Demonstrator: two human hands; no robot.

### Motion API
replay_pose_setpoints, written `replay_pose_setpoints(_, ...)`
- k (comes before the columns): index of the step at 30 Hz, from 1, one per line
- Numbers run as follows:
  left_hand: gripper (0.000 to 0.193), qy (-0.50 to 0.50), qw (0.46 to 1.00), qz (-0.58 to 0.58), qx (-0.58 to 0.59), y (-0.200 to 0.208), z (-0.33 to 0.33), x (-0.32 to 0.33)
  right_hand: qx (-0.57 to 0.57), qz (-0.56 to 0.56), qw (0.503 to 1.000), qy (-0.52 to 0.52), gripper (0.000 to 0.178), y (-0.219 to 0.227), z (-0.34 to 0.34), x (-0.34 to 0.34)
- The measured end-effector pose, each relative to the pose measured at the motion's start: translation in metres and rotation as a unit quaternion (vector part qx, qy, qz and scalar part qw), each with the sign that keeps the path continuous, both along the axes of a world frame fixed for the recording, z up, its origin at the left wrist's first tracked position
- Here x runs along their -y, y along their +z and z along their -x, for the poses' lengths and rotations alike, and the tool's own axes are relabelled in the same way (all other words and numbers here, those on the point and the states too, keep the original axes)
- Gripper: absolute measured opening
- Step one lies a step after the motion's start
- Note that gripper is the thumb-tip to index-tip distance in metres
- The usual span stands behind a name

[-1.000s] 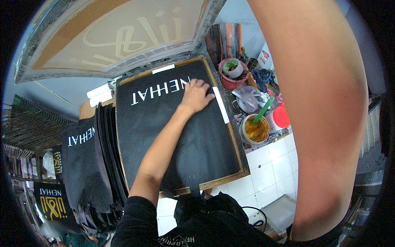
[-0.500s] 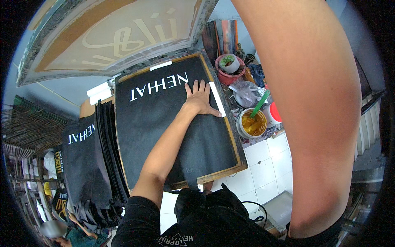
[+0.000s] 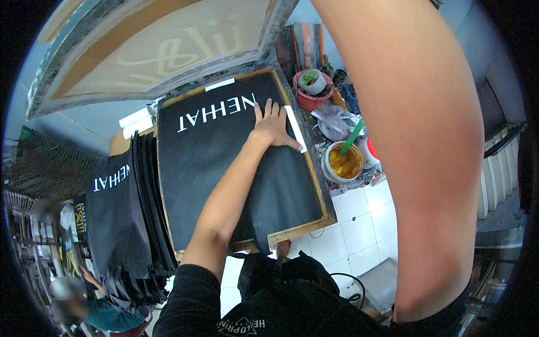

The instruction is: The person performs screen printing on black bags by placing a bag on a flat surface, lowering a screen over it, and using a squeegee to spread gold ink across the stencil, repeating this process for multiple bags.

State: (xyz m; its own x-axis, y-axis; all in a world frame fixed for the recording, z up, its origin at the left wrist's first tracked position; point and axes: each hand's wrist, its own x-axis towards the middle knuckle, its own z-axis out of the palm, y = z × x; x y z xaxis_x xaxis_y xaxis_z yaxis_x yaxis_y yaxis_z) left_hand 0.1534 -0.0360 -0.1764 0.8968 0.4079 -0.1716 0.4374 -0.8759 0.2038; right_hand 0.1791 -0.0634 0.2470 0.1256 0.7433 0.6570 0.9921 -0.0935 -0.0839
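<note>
Rests an open, spread left hand (image 3: 272, 128) on the flat black fabric piece with white lettering (image 3: 208, 174), laid atop the wood-edged rectangular board (image 3: 297, 230). Has the right hand out of view, so cannot tell its grip; has a round white tub of amber paste (image 3: 331, 175) just right of the board.

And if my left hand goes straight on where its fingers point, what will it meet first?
Past the flat black fabric under it, your left hand would probably first meet the brown wooden rim at its far edge; depth there is unclear.
</note>
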Motion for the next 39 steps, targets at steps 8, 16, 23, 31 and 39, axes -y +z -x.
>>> replay_pose_setpoints(8, 0.064, 0.063, 0.736, 0.343, 0.581, 0.128, 0.162, 0.034, -0.132, 0.109, 0.984, -0.043, 0.028, -0.049, 0.041, 0.099)
replay_pose_setpoints(16, 0.030, 0.341, 0.570, 0.557, 0.498, 0.068, 0.383, 0.155, -0.106, 0.095, 0.990, -0.009, 0.041, -0.238, 0.097, 0.171)
replay_pose_setpoints(23, 0.036, 0.456, 0.209, 0.711, 0.493, -0.008, 0.379, 0.182, -0.137, 0.124, 0.978, 0.096, 0.033, -0.367, 0.107, 0.191)
replay_pose_setpoints(31, 0.041, 0.429, 0.133, 0.751, 0.485, -0.002, 0.388, 0.175, -0.049, 0.171, 0.980, 0.087, 0.034, -0.385, 0.140, 0.173)
replay_pose_setpoints(39, 0.039, 0.430, 0.134, 0.756, 0.476, 0.019, 0.386, 0.177, -0.107, 0.268, 0.945, 0.153, 0.030, -0.349, 0.134, 0.178)
